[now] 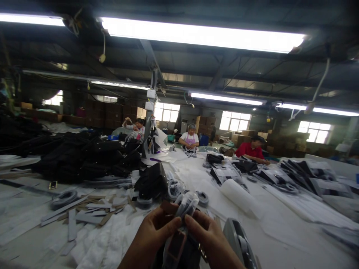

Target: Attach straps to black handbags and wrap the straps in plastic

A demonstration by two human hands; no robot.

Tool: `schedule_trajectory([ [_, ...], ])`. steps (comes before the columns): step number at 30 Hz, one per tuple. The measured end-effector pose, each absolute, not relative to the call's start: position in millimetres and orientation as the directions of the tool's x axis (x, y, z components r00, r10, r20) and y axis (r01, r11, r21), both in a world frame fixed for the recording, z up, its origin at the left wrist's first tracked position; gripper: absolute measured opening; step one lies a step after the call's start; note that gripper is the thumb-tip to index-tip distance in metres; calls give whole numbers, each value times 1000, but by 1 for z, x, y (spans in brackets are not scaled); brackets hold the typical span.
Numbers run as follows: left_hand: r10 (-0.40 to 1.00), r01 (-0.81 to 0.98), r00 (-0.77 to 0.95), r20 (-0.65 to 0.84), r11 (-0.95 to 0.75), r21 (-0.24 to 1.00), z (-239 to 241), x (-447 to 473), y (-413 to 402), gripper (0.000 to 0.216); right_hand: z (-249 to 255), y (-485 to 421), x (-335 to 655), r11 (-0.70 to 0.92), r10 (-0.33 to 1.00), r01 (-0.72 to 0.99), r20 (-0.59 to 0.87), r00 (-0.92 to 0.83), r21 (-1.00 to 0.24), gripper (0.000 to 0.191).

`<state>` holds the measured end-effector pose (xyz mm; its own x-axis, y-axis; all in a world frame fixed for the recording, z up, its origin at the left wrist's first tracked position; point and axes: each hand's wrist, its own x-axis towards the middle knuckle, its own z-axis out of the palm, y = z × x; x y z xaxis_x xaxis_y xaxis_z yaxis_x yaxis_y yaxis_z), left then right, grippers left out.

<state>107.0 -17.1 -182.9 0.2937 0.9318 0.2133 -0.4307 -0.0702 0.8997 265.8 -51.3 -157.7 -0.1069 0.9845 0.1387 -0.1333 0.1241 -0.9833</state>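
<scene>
**Left hand (157,233) and right hand (209,237) grip a wrapped bundle (187,204)**

Both hands are closed, pinching it from either side, near and central above the counter (280,231). A tape dispenser (238,239) sits just right of them. Black bags (84,157) pile up far left.

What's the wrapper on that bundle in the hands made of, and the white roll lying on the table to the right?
The wrapped bundle, pinched between the left hand and right hand, looks covered in thin clear plastic film: glossy, crinkled highlights, with dark contents showing through. The white roll looks like matte paper or soft foam sheet. It has no shine, and I cannot tell which.
</scene>
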Motion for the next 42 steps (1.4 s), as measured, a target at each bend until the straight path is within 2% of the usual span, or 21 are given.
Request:
schedule_trajectory([
  [5,916,-258,254,311,-246,934,-176,105,-20,33,-155,-55,266,140,988,-69,144,-51,-988,52],
  [8,916,-195,226,331,-290,937,-175,105,-22,33,-152,-62,268,65,991,-241,91,-100,-968,51],
  [12,943,-236,155,296,-255,938,-178,105,-23,41,-158,-69,276,-104,989,-515,-31,-148,-851,52],
  [17,941,-226,194,278,-233,946,-178,102,-23,41,-175,-67,274,-74,988,-591,20,-151,-803,43],
  [22,940,-207,185,287,-248,946,-175,104,-29,38,-188,-63,260,5,997,-566,48,-60,-825,43],
  [28,919,-75,104,381,-375,924,-173,108,-41,29,-198,-59,246,262,963,-359,218,160,-896,41],
  [33,904,42,30,426,-427,903,-173,110,-46,22,-187,-60,240,288,957,-327,260,128,-900,43],
  [38,923,-7,51,381,-381,925,-168,107,-53,30,-181,-59,241,297,954,-370,290,75,-880,45],
  [42,908,-12,34,417,-417,909,-164,106,-59,32,-183,-61,235,313,949,-366,306,79,-876,48],
])
